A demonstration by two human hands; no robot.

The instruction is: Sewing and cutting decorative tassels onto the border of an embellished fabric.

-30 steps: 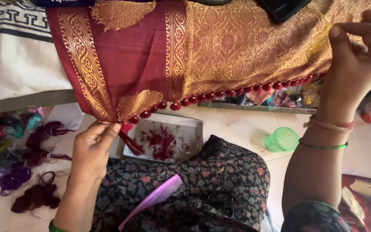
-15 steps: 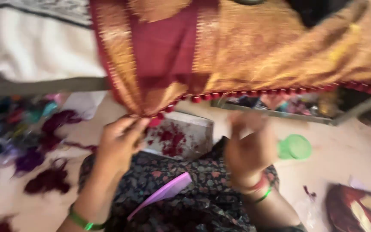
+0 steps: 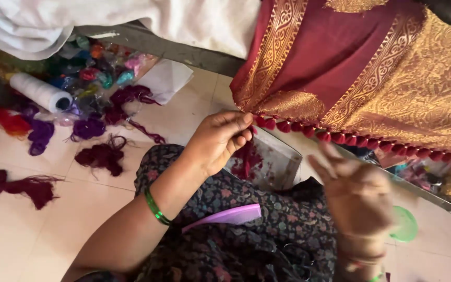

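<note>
A maroon and gold sari (image 3: 371,68) hangs over a ledge, its lower edge lined with small red tassel balls (image 3: 340,137). My left hand (image 3: 220,140) pinches the sari's edge at the leftmost tassels. My right hand (image 3: 358,193) hovers blurred below the tassel row, fingers apart, holding nothing that I can see. A purple comb (image 3: 225,216) lies on my lap, which is covered in dark floral cloth. Behind my left hand sits a shallow clear box (image 3: 275,162) with maroon thread scraps.
Tufts of maroon and purple thread (image 3: 100,154) lie scattered on the tiled floor at left. A white thread cone (image 3: 37,91) and colourful bundles sit near the back left. White cloth (image 3: 131,21) drapes above. A green lid (image 3: 405,224) lies at right.
My right hand let go of the sari's far edge, came down and now hovers near my lap. The view swung left and down. My left hand stays at the tassel edge.
</note>
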